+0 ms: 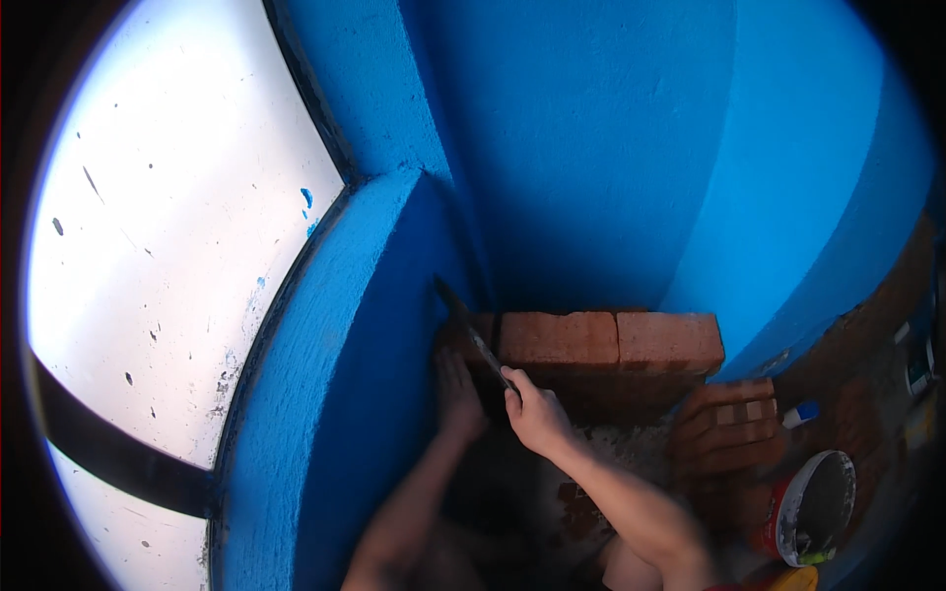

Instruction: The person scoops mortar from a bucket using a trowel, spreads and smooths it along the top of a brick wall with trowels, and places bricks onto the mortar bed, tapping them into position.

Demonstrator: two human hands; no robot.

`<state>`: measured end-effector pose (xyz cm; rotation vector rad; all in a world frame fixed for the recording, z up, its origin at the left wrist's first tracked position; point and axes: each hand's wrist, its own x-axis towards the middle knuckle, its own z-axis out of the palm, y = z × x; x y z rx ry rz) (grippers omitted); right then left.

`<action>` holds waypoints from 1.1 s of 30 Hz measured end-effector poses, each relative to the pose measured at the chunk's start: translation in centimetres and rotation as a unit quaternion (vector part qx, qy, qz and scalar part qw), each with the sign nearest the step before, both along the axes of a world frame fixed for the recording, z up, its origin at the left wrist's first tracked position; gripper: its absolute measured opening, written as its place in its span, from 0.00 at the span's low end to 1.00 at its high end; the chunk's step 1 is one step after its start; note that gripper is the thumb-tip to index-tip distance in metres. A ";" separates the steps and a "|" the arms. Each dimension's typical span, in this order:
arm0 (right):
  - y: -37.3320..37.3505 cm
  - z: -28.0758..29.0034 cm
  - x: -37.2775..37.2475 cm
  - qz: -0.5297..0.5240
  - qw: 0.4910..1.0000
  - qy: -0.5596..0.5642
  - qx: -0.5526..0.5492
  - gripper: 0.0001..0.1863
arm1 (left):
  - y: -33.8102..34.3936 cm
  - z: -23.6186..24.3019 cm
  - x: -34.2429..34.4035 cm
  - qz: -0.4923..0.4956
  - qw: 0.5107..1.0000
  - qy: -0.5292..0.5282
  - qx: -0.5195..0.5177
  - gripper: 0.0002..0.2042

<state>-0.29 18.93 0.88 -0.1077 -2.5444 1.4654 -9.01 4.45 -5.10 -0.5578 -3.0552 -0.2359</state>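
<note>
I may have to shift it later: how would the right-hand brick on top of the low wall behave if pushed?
The right-hand brick looks like reddish fired clay, so it's probably stiff and heavy for its size. Its squared shape suggests it wouldn't roll. Its surface looks matte, so likely not slippery.

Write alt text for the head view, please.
A person's right hand holds a slim dark tool aslant at the left end of a low brick wall, with the left hand beside it. Blue-painted walls rise behind; stacked bricks and a red bucket sit to the right.
</note>
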 end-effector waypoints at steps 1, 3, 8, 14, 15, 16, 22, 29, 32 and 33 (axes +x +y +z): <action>0.4 0.1 -0.1 0.001 1.000 0.004 0.000 0.19 | 0.3 0.6 0.1 0.001 1.000 0.004 0.000 0.56; 1.4 -0.3 -0.6 0.015 0.997 -0.078 -0.014 0.20 | 1.0 1.9 0.4 0.003 1.000 -0.017 -0.024 0.55; 3.4 3.0 2.0 0.022 0.950 -0.169 -0.263 0.23 | 0.1 1.6 1.5 -0.010 0.998 0.025 -0.060 0.46; 9.4 1.2 5.3 0.140 0.947 -0.101 -0.271 0.13 | 2.8 9.2 9.7 -0.203 0.939 -0.250 -0.119 0.31; 10.3 -0.3 5.5 0.097 0.965 -0.126 -0.207 0.15 | 4.1 12.3 11.5 -0.261 0.904 -0.310 -0.139 0.27; 10.7 -0.9 5.8 0.057 0.977 -0.149 -0.138 0.17 | 5.1 14.5 12.8 -0.316 0.862 -0.364 -0.155 0.22; 11.1 -2.8 7.4 0.051 0.978 -0.151 0.136 0.26 | 5.3 11.6 16.0 -0.501 0.705 -0.472 0.170 0.11; 8.7 -4.3 2.3 0.068 0.925 -0.202 0.314 0.30 | 8.4 8.6 17.6 -0.458 0.781 -0.424 0.002 0.11; 7.9 -3.0 0.4 0.059 0.903 -0.222 0.363 0.29 | 8.4 8.2 16.8 -0.439 0.797 -0.414 0.019 0.12; 7.8 -2.4 0.4 0.055 0.902 -0.214 0.370 0.28 | 8.2 8.0 16.7 -0.438 0.797 -0.415 0.027 0.12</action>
